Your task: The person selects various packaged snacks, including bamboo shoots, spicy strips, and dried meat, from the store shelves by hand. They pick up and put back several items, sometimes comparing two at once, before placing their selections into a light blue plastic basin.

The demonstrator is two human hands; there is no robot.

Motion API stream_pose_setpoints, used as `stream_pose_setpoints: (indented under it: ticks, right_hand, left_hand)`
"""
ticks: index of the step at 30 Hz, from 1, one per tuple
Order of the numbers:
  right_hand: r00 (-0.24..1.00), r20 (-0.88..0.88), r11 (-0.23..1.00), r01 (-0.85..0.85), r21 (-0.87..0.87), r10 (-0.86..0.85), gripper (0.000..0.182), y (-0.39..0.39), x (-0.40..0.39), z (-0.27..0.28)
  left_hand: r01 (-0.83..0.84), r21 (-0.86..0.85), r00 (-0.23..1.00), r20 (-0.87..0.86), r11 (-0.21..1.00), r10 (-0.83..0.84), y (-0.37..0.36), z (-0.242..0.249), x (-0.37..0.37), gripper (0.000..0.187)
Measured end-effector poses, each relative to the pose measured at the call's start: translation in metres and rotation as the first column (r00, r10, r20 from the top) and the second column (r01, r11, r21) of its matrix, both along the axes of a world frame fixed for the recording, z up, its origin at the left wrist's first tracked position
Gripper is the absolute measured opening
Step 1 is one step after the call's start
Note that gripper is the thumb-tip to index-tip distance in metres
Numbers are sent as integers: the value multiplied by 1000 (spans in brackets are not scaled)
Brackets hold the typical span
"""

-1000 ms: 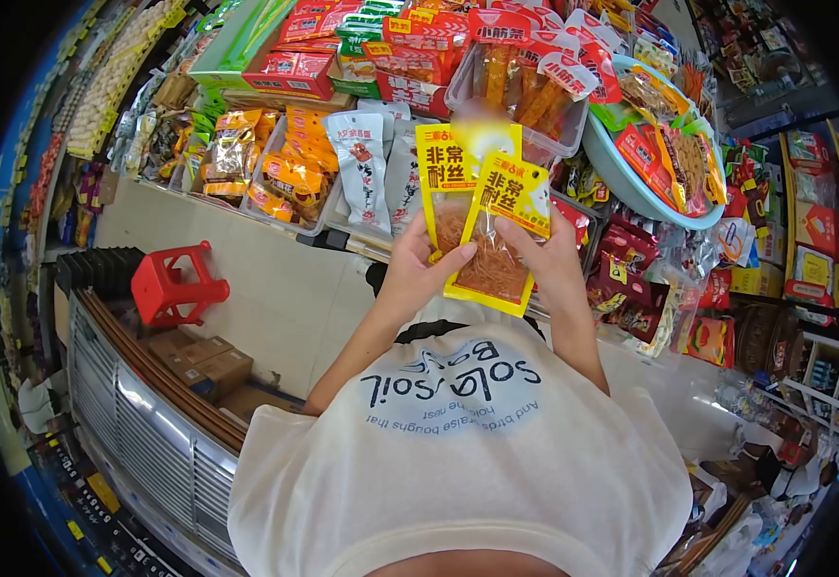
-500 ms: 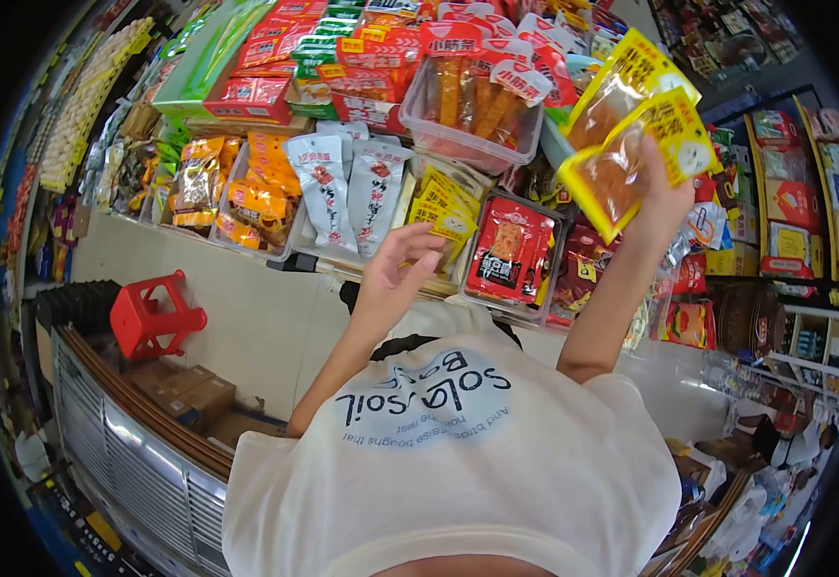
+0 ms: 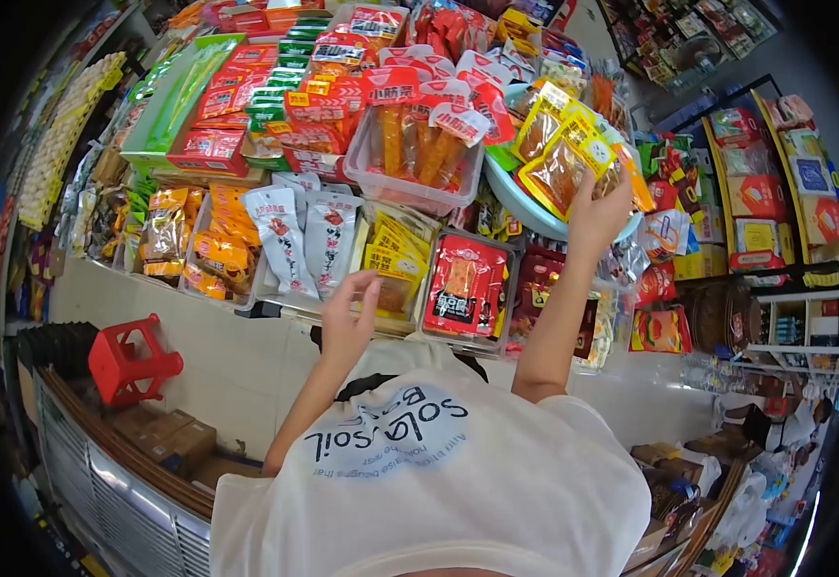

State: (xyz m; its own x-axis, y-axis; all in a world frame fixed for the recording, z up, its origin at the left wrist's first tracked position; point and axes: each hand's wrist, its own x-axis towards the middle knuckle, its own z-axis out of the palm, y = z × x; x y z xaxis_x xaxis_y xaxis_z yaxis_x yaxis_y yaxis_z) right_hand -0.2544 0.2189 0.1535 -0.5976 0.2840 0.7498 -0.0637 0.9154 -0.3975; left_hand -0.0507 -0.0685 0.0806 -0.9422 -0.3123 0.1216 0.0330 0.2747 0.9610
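Observation:
My right hand is raised and grips two yellow snack packets with orange strips inside, held over the light blue basin of mixed snacks. My left hand is empty, fingers spread, hovering just in front of a clear bin of the same yellow packets. Left of that bin stand white snack bags; to its right lies a red packet in another clear bin.
The shelf is packed with snack bins: orange bags, red boxes, a clear tub of orange sticks. A red stool and cardboard boxes sit down left. More shelves stand to the right.
My right hand carried both yellow packets up and right, away from my left hand, to the blue basin. My left hand let go and dropped toward the bin of yellow packets.

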Motion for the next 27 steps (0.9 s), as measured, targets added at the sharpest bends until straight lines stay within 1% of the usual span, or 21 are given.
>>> stream_pose_setpoints:
  ticks: [1,2,3,5,7,8,9,10,11,12,13,14,16,17,22,27]
  right_hand:
    - [999,6,998,-43,-50,43,49,1,-1,-2]
    - [996,9,990,-90,-104,92,46,1,-2,-4]
    - [991,-79,993,-108,-48,104,39,2,-5,-7]
    - [995,67,993,-64,-101,71,35,-5,3,4]
    - [996,17,996,-82,-41,83,33,5,-5,-10]
    - [996,15,995,-86,-49,87,32,6,-5,-11]
    - [996,14,995,-86,-54,87,32,3,-3,-9]
    - [993,7,991,-121,-62,122,32,-2,0,-5]
    - [992,46,985,-109,-131,116,32,-6,3,0]
    - [990,89,977,-91,-194,110,32,-8,5,3]
    - [987,84,974,-115,-196,134,32,-10,6,4]
    - [989,89,978,-102,-183,120,32,-10,6,4]
    - [989,94,981,-101,-167,117,32,-12,8,5]
    - [990,101,985,-88,-150,104,32,-13,9,6]
    - [988,144,993,-37,-112,53,32,-15,12,9]
    - [994,102,994,-32,-104,43,29,-11,8,3]
  left_hand:
    - [27,-137,997,-64,990,-36,-1,-7,-2,16]
    - [34,-177,993,-102,984,-52,0,-13,-6,14]
    - [34,-221,989,-136,975,-65,2,-19,-8,13]
    - [42,-215,991,-119,976,-69,6,-36,-11,11]
    - [12,-420,963,-240,908,-124,6,-42,-14,9]
    - [-27,-433,966,-243,901,-88,7,-47,-15,9]
    - [39,-465,956,-239,884,-168,9,-52,-15,11]
    - [105,-495,941,-232,862,-248,10,-55,-14,14]
    - [75,-502,946,-236,862,-220,10,-57,-13,14]
    - [86,-565,946,-212,821,-244,11,-59,-10,13]
    - [100,-623,946,-183,775,-269,11,-59,-11,12]
    - [81,-625,951,-186,777,-249,12,-60,-13,12]
    - [4,-650,934,-269,760,-235,13,-61,-14,11]
    - [-7,-649,937,-270,761,-222,13,-62,-13,11]
    - [-22,-677,933,-278,736,-228,14,-63,-14,10]
    - [-26,-687,933,-277,727,-228,15,-64,-14,10]
